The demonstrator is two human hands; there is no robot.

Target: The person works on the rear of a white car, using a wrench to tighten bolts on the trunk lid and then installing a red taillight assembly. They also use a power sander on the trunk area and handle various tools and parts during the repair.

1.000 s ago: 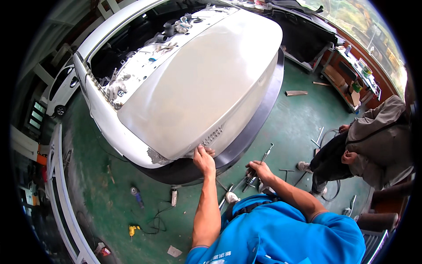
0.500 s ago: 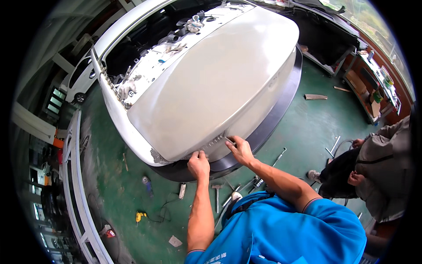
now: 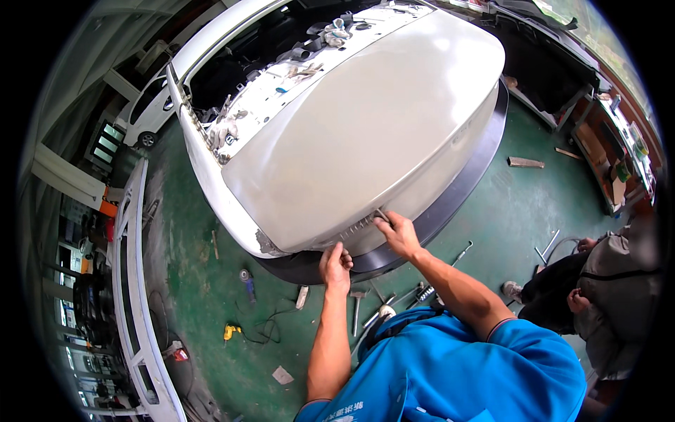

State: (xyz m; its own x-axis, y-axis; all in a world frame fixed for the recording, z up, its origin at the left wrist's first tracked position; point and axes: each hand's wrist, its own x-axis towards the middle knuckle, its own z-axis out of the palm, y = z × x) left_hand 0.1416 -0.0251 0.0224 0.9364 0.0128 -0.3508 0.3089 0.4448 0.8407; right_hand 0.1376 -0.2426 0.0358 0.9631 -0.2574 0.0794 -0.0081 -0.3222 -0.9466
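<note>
A pale beige car trunk lid [image 3: 344, 119] is in front of me, with a row of small metal tabs [image 3: 351, 230] along its rear face. My right hand [image 3: 396, 232] is closed on a short, thin metal piece [image 3: 380, 213] at the right end of the row. My left hand [image 3: 335, 264] is just below the row's left end, fingers curled at the panel edge; I cannot make out what, if anything, they hold. A rough grey patch [image 3: 267, 243] shows on the white rear quarter beside the lid. The dark bumper [image 3: 457, 209] curves below.
A person in a grey jacket [image 3: 612, 281] stands at my right. On the green floor lie a yellow drill [image 3: 233, 331], a grinder [image 3: 247, 285], hammers, rods and cords. A white frame [image 3: 129, 281] is at left, a cluttered cart [image 3: 601, 162] at back right.
My right hand has risen from low at the right up to the tab row. My left hand has slipped slightly down from the tabs. The view has shifted, moving the car rightward in the picture.
</note>
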